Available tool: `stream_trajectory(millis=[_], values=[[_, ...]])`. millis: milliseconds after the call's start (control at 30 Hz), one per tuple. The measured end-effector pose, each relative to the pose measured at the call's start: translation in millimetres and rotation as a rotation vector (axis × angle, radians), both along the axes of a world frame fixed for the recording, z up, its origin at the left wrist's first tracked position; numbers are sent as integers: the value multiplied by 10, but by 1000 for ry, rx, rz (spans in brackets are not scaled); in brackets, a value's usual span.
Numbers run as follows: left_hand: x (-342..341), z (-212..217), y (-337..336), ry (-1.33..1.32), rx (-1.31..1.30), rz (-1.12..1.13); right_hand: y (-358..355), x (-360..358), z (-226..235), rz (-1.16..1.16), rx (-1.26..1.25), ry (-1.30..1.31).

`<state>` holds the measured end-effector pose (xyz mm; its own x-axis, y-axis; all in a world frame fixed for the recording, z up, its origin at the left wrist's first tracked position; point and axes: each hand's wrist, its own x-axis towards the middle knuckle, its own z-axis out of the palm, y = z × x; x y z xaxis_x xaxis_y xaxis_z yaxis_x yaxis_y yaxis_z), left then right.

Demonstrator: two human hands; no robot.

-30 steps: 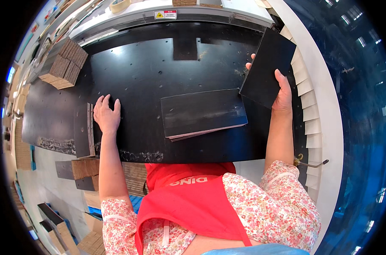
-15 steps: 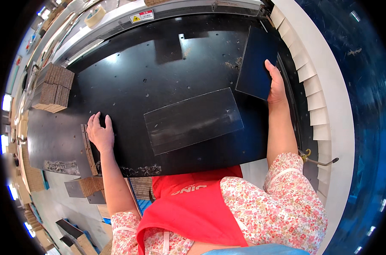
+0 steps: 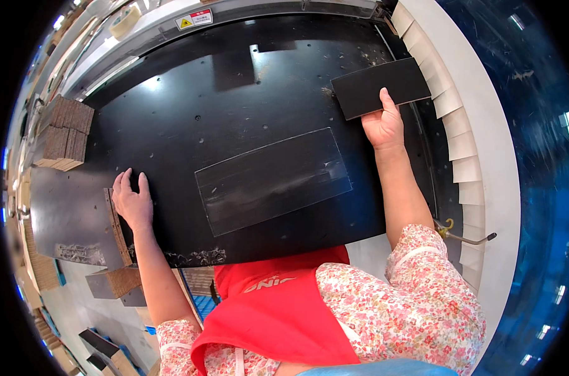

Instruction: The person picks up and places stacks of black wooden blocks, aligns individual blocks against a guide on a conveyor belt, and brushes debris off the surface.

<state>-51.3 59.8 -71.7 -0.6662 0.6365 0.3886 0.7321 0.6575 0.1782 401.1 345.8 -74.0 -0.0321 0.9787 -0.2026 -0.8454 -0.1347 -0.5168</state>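
My right hand [image 3: 383, 127] grips a thin black rectangular panel [image 3: 381, 86] by its near edge, thumb on top and fingers beneath. The panel is held tilted above the right part of a glossy black table [image 3: 234, 119], its long side across and its thin brownish edge facing me. My left hand [image 3: 134, 203] is open, fingers apart, on a dark surface at the left of the table. Beside its wrist runs a narrow brown board edge [image 3: 118, 229]; what lies under that palm is hidden. Between my hands, a rectangular outline [image 3: 275, 182] shows on the black surface.
A stack of brown-edged boards [image 3: 65, 135] stands at the table's left. White pleated flaps [image 3: 457, 144] line the right side, near a metal hook [image 3: 466, 236]. A rail [image 3: 234, 14] with a warning label bounds the far side; a tape roll [image 3: 125, 21] lies beyond it.
My right hand has turned the black panel from lengthwise to crosswise, showing its near edge. My left hand stays near the brown board edge. The whole view has shifted slightly.
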Motion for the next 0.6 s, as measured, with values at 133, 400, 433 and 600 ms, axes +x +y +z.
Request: stream_trajectory(millis=[133, 400, 433, 600], values=[[-61, -52, -16, 0, -10, 2, 22, 56, -17, -4, -5, 97], [-61, -45, -21, -15, 3, -10, -24, 37, 54, -37, 72, 85], [-75, -51, -22, -12, 8, -17, -42, 27, 83, -31, 66, 89], [-83, -65, -33, -10, 17, -26, -109, -16, 182, 23, 63, 115]])
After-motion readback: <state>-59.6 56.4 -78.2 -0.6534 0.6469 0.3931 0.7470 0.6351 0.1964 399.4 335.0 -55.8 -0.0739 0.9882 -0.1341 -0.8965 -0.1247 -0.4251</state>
